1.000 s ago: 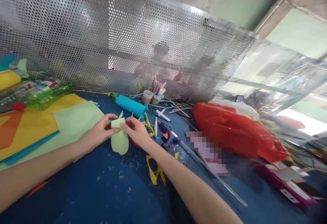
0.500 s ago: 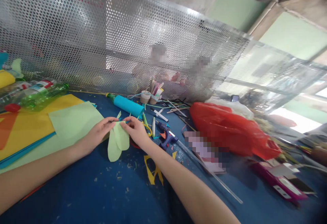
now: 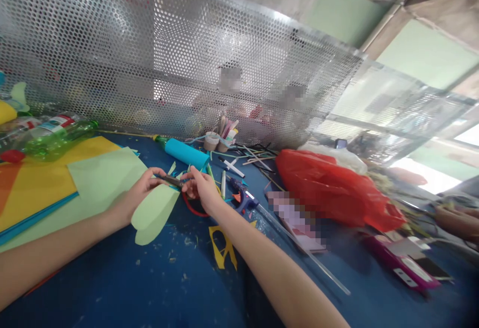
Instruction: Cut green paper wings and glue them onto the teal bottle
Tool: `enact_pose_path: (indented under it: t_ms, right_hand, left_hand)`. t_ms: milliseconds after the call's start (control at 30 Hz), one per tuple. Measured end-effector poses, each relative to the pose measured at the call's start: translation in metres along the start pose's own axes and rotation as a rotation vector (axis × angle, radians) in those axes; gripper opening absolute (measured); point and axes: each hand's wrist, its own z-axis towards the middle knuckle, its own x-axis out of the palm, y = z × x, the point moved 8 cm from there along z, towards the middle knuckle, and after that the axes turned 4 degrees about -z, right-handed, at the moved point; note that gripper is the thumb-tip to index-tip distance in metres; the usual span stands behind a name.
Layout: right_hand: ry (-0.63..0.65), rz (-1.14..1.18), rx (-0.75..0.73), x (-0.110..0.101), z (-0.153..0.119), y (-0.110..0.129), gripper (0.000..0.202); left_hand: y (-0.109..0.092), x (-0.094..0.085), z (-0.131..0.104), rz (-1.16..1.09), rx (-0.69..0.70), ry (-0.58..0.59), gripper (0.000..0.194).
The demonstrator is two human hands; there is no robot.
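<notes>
My left hand pinches the top edge of a light green paper piece with rounded lobes, which hangs over the blue table. Dark scissor blades lie between my two hands, just above the paper. The fingers of my right hand are closed around the scissors near the blades. A red loop, seemingly their handle, shows below that hand. Small green scraps lie just behind the blades.
Behind my hands are a blue paper-wrapped bottle, markers and cups of sticks. A glue gun and red bag lie right. Paper sheets and green bottles are left. Another person's hand shows far right.
The green paper has swung left, now held by my left hand alone. My right hand has let go of it and taken hold of the scissors.
</notes>
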Motion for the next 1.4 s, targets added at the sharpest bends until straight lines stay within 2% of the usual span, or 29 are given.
enact_pose_path:
  t_ms: [67,133,267,333,400,500,533,633,767,1067,1400]
  right_hand:
    - [0.059,-0.022,-0.008,0.004,-0.002,0.002,0.028]
    - [0.166,-0.101,-0.074,0.011,-0.005,0.008,0.025]
    - [0.416,-0.277,-0.273,0.028,-0.017,0.02,0.051]
    - [0.442,-0.325,-0.309,0.029,-0.019,0.019,0.059]
    - [0.38,-0.34,-0.331,0.026,-0.015,0.017,0.052]
    - [0.197,-0.337,-0.276,0.014,-0.003,0.008,0.018]
    - [0.139,-0.332,-0.223,0.01,0.001,0.003,0.015]
    - [0.034,-0.285,-0.079,0.001,0.007,-0.007,0.027]
    - [0.023,-0.216,-0.037,-0.001,0.005,-0.006,0.027]
    - [0.034,-0.208,-0.063,0.001,0.005,-0.005,0.026]
    - [0.01,-0.195,-0.035,-0.001,0.005,-0.006,0.026]
  left_hand:
    - [0.001,-0.001,-0.001,-0.06,-0.027,-0.015,0.04]
    - [0.002,-0.002,-0.001,-0.066,-0.03,-0.012,0.036]
    - [0.001,-0.004,0.0,0.013,-0.005,-0.022,0.029]
    - [0.001,-0.005,0.001,0.057,-0.005,-0.052,0.028]
    - [0.001,-0.005,0.003,0.112,0.006,-0.058,0.028]
    - [-0.001,0.0,0.004,0.224,0.067,-0.003,0.031]
    - [-0.001,0.001,0.004,0.259,0.086,0.014,0.033]
    - [-0.003,0.002,0.003,0.314,0.115,0.023,0.041]
    - [-0.005,0.002,0.001,0.319,0.122,0.02,0.044]
    - [-0.004,0.006,0.001,0.251,0.11,0.069,0.04]
    - [-0.007,0.004,0.003,0.446,0.174,0.069,0.037]
